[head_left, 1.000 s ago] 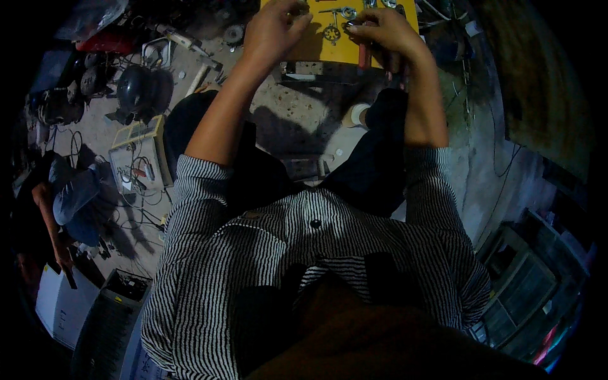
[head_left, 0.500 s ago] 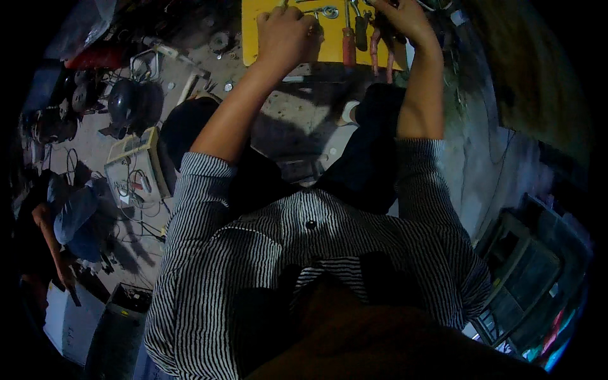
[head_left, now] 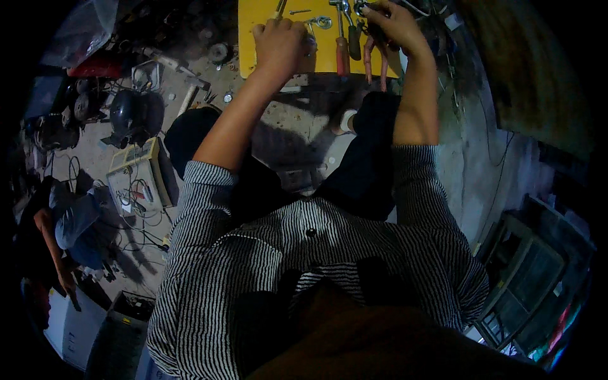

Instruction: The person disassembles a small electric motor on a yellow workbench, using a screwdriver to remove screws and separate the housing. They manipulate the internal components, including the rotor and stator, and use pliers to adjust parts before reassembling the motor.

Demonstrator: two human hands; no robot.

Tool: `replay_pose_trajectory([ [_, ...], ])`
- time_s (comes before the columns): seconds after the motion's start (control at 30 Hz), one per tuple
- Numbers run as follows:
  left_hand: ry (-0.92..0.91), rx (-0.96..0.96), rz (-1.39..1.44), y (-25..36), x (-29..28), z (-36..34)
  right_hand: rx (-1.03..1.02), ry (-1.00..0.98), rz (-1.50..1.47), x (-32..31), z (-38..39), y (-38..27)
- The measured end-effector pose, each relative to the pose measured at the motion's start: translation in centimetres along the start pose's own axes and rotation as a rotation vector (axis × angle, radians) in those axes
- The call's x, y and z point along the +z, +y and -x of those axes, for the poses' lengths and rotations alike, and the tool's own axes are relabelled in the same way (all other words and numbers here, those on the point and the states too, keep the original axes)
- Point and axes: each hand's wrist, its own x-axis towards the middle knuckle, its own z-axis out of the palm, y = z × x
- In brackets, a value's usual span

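My left hand is on the yellow board at the top, fingers curled on a slim tool that points away from me. My right hand is higher at the board's right, fingers pinched on a small metal part, its details hard to make out. Between my hands lie small wrenches, a red-handled screwdriver and a dark-handled tool. Pliers with red handles lie beneath my right fingers, their upper part hidden.
A co-worker's arm and legs show at the lower left. A case with cables, a dark rounded object and scattered parts lie on the floor at left. Dark metal frames stand at lower right.
Compared with a second ago, my left hand sits lower in view and my right hand slightly higher. The screwdriver and pliers handles show more fully, and more of the board's left part is visible.
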Motion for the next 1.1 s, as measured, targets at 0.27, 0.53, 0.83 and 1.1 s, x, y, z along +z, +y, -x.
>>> replay_pose_trajectory([
  [0.27,0.027,-0.350,0.815,-0.4,-1.7,-1.9,-0.063,-0.114,-0.251,1.4,0.1,-0.3],
  [0.53,-0.577,-0.469,2.534,-5.3,2.5,-1.5,-0.235,-0.278,-0.145,5.0,1.9,-6.8],
  [0.83,-0.155,-1.079,2.384,-4.7,-1.5,-1.5,-0.162,0.042,0.386,7.2,0.9,-6.7],
  [1.1,-0.152,-0.968,2.460,-6.2,-2.0,-1.0,-0.082,0.061,0.316,10.1,-2.2,-3.6],
])
